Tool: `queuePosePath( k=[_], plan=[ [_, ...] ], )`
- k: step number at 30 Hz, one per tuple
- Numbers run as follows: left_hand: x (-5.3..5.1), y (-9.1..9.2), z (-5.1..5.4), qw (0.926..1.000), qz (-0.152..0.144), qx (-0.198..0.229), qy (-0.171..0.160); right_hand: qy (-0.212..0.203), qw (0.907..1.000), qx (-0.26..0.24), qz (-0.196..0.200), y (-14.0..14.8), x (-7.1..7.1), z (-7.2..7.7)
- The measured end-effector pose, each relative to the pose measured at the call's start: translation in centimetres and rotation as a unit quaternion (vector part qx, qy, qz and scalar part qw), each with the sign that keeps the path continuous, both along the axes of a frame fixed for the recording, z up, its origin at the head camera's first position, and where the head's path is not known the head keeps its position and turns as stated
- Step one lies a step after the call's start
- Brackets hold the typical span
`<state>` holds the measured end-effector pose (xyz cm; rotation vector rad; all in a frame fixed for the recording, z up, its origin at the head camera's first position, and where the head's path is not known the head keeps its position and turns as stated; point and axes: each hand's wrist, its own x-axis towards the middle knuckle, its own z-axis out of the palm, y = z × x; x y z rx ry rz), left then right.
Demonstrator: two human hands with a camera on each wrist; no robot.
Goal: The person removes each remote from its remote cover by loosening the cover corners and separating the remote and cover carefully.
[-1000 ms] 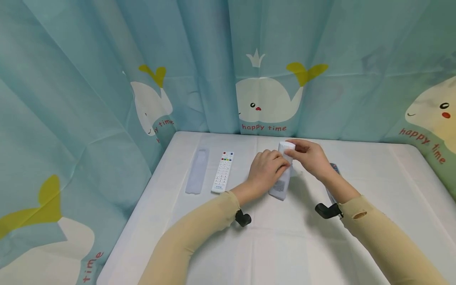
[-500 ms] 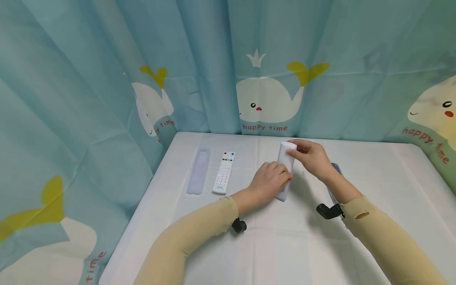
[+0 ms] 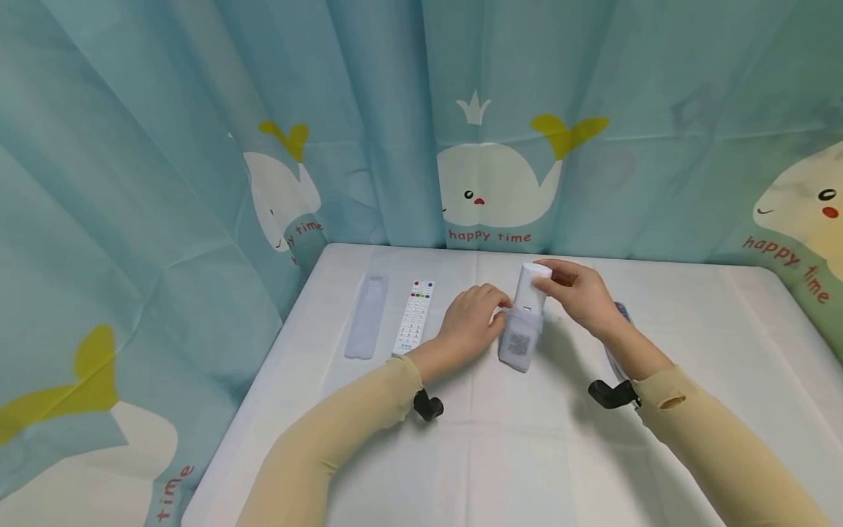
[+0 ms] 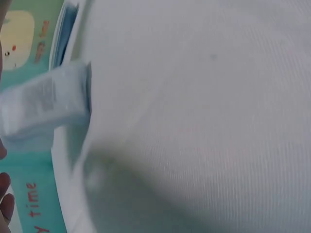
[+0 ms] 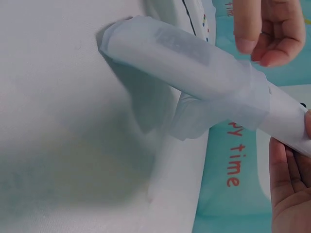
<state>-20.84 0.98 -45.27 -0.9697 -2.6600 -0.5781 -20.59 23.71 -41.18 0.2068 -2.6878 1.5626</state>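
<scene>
Dial centred on the held remote, head view, twelve toward the far edge.

Right hand (image 3: 576, 293), two o'clock: thumb and fingers pinching the top end of a white remote control (image 3: 530, 288).
Left hand (image 3: 473, 318), nine o'clock: fingers loosely bent, nothing held; thumb and fingertips just beside the sleeve's mouth, contact not certain.
White remote control, between the hands: tilted, back face showing, upper part bare.
Translucent sleeve (image 3: 519, 344), six o'clock: around the remote's lower part, mouth bunched with a loose flap, printed patch visible; lower end at or just over the table (image 3: 527, 461).
Step, as judged: fitting or removing the sleeve; which of the two, undetermined. Either way, the next move seems to call for the left hand to take the sleeve's rim while the right keeps its pinch.
White keypad remote (image 3: 413, 318), nine o'clock, beyond the left hand; flat translucent sleeve (image 3: 366, 318) farther out.
Dark-keyed remote (image 3: 620, 313), three o'clock, partly behind the right forearm.
Whale-print curtain (image 3: 382, 168), twelve o'clock.
</scene>
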Motion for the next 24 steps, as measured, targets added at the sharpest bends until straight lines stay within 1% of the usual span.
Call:
queuePosePath(
  k=[5, 10, 13, 17, 21, 24],
  plan=[
    [-0.46, -0.32, -0.18, 0.9998, 0.016, -0.012, 0.001, -0.006, 1.0, 0.0, -0.001, -0.23, 0.14, 0.27],
    [-0.53, -0.17, -0.29, 0.9994, 0.027, -0.021, -0.006, -0.009, 0.9999, -0.006, 0.003, -0.4, 0.18, 0.47],
    [-0.44, -0.22, -0.42, 0.9989, 0.025, -0.038, -0.009, -0.01, 0.9999, -0.007, 0.003, -0.44, 0.15, 0.42],
    [-0.51, -0.22, -0.54, 0.9985, 0.02, -0.051, 0.0, -0.007, 0.9999, -0.005, 0.005, -0.42, 0.05, 0.29],
    [-0.71, -0.17, -0.43, 0.9982, 0.018, -0.056, 0.013, -0.004, 1.0, -0.003, 0.005, -0.47, 0.01, 0.21],
    [-0.69, -0.18, -0.3, 0.9969, 0.013, -0.076, 0.014, 0.0, 1.0, -0.002, 0.004, -0.56, 0.11, 0.25]
  ],
)
